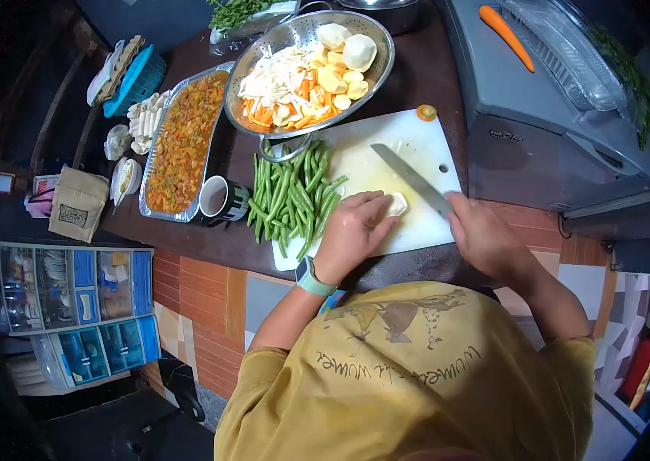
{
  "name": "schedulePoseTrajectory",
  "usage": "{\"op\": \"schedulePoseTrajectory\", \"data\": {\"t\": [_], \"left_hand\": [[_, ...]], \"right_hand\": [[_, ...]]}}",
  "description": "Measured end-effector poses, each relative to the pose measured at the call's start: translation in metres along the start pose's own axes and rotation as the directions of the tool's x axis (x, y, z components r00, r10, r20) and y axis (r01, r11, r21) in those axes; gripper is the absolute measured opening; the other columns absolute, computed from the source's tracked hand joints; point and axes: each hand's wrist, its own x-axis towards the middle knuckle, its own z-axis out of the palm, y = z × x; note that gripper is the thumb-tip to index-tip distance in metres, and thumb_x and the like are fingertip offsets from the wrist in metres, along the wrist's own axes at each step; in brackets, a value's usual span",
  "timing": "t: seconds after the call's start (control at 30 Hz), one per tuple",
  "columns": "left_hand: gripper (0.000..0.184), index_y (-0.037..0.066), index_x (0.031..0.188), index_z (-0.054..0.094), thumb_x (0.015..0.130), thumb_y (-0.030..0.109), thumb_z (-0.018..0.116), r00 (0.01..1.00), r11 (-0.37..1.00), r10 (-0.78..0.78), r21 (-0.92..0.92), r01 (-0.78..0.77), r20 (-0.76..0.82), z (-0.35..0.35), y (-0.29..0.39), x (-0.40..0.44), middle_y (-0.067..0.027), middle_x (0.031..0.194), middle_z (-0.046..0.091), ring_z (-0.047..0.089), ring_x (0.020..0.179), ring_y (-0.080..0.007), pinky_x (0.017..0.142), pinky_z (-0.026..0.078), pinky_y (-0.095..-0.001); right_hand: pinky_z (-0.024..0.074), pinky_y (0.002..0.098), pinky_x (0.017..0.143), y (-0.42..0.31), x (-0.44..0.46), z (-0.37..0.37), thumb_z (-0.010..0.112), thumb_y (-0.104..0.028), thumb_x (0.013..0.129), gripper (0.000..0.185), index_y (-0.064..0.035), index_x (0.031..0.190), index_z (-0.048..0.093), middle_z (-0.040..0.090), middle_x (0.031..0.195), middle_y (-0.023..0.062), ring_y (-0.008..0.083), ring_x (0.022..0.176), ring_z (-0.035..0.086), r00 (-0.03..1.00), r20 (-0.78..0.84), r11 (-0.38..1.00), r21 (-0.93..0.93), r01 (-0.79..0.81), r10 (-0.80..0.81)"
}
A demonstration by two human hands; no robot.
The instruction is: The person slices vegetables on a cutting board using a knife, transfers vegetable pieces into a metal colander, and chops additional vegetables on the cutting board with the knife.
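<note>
My left hand (pixel 352 230), with a green-banded watch on its wrist, is closed on a piece of pale peeled vegetable (pixel 397 204) on the white cutting board (pixel 409 230). My right hand (pixel 482 234) grips the kitchen knife (pixel 415 178) by its handle. The blade slants over the board, apart from the pale piece, its tip towards the colander. A pile of green beans (pixel 294 196) lies on the board's left part, beside my left hand. An orange vegetable end (pixel 426 113) sits at the far right corner of the board.
A metal colander (pixel 375 84) of cut and whole peeled vegetables stands behind the board. Left are a black mug (pixel 221 201), a foil tray (pixel 157 213) of chunky stew and white rolls (pixel 147 119). A carrot (pixel 506 37) and clear plastic tray (pixel 563 58) lie on the grey appliance (pixel 494 81).
</note>
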Motion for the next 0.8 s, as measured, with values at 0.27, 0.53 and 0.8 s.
{"op": "schedulePoseTrajectory", "data": {"t": [0.27, 0.53, 0.8], "left_hand": [[0.022, 0.003, 0.098, 0.067, 0.078, 0.011, 0.068, 0.994, 0.993, 0.106, 0.060, -0.103, -0.037, 0.010, -0.001, 0.001, -0.0148, 0.097, 0.065, 0.062, 0.085, -0.0314, 0.072, 0.051, -0.0361], [0.022, 0.001, 0.097, 0.067, 0.076, 0.008, 0.069, 0.994, 0.988, 0.102, 0.116, -0.099, -0.027, 0.012, 0.004, 0.003, -0.0162, 0.089, 0.064, 0.061, 0.078, -0.0327, 0.067, 0.051, -0.0377], [0.042, 0.001, 0.108, 0.056, 0.071, 0.012, 0.073, 0.989, 0.990, 0.139, 0.007, -0.140, 0.048, 0.006, -0.010, 0.003, -0.0187, 0.103, 0.060, 0.058, 0.093, -0.0348, 0.078, 0.049, -0.0367]], "right_hand": [[0.0430, 0.0506, 0.063, -0.014, -0.020, -0.007, 0.046, -0.002, 0.083, 0.031, 0.0029, 0.112, 0.038, 0.054, 0.075, 0.0278, 0.0444, 0.070, 0.056, 0.977, 0.204, 0.995, 0.057, -0.080, 0.067], [0.0457, 0.0469, 0.066, -0.031, -0.012, -0.025, 0.045, -0.004, 0.083, 0.073, 0.0000, 0.145, 0.007, 0.060, 0.074, 0.0243, 0.0400, 0.066, 0.060, 0.859, 0.491, 0.989, -0.107, -0.104, 0.144], [0.0450, 0.0422, 0.062, -0.009, -0.019, -0.009, 0.046, -0.003, 0.084, 0.070, 0.0040, 0.144, 0.011, 0.057, 0.066, 0.0209, 0.0334, 0.061, 0.058, 0.917, 0.382, 0.989, 0.051, -0.140, 0.110]]}}
